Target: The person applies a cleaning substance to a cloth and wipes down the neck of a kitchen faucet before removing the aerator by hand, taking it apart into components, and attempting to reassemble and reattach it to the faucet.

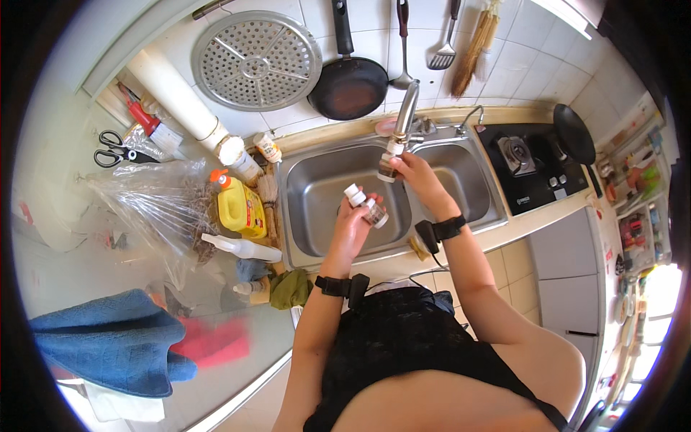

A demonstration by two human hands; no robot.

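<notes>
Over the double steel sink (299, 216), my left hand (350, 223) is closed around a small brown bottle (375, 214). A white cap-like piece (354, 194) also sticks out of its fingers; I cannot tell whether it belongs to that bottle or to a second one. My right hand (421, 180) grips another small bottle (389, 165) with a dark body and a white upper part. That bottle is right below the spout of the curved tap (407, 108), near the divider between the two basins. Whether water is running I cannot make out.
Left of the sink stand a yellow jug (241, 209) with an orange top, a white bottle (248, 248) and a green cloth (291, 289). A black gas hob (533, 169) lies to the right. On the tiled wall hang a frying pan (349, 88) and a perforated steamer plate (257, 61).
</notes>
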